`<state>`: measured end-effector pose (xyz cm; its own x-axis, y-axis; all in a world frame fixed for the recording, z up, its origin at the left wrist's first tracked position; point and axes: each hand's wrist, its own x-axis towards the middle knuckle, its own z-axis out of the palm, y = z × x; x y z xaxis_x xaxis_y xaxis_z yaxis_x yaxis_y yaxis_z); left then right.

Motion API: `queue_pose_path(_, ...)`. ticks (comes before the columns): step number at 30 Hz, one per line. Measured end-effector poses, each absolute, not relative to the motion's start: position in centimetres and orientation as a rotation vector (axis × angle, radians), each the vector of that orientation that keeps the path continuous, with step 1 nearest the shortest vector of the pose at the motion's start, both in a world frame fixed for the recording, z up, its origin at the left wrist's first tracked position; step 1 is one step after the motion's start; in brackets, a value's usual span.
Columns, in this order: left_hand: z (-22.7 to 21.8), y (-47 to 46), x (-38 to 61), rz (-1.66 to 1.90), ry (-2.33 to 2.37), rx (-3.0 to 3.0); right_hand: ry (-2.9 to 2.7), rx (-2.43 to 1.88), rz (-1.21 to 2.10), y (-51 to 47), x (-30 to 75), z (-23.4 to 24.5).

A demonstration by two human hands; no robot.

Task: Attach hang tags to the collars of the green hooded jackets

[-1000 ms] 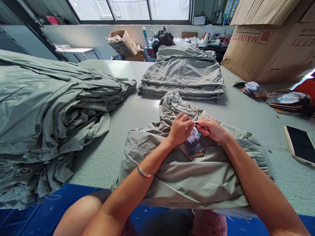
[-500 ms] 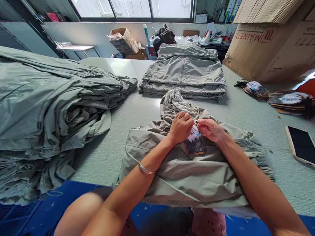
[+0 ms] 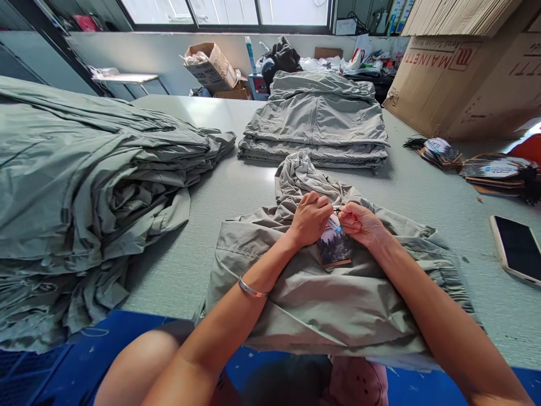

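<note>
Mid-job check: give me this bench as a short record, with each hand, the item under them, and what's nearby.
left hand: fingers closed beside the hang tag's top
right hand: fingertips at the hang tag's top
hang tag: forest picture, resting on the jacket
under hands: grey-green jacket, hood bunched
nearby: folded jacket stack, large jacket pile, phone
</note>
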<state>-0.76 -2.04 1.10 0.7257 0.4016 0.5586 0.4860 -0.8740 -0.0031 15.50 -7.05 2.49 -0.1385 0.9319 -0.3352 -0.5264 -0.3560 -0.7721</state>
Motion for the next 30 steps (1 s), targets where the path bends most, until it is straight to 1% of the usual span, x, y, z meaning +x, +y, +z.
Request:
queue_pose_path(5,1.1,-2.1,-0.8,-0.834,-0.709,-2.781,-0.571,-0.974,1.692,-7.3,15.4,2.9)
queue_pose_path(10,1.1,-2.2,-0.7,-0.847,-0.777,-2.815,-0.639,-0.921,1.797,-7.1,16.3,2.7)
queue_pose_path(16,1.0,-2.1,-0.5,-1.083,-0.882,-2.936,-0.683,-0.846,1.918,-6.7,17.3,2.2)
queue_pose_path(24,1.5,-2.4,-0.4,-1.486,-0.918,-2.882,-0.678,-0.823,1.931,-6.8,17.6,2.4)
queue_pose_path(30,1.5,-2.4,-0.3,-1.459,-0.897,-2.896,-0.687,-0.831,1.933,-6.8,17.6,2.5)
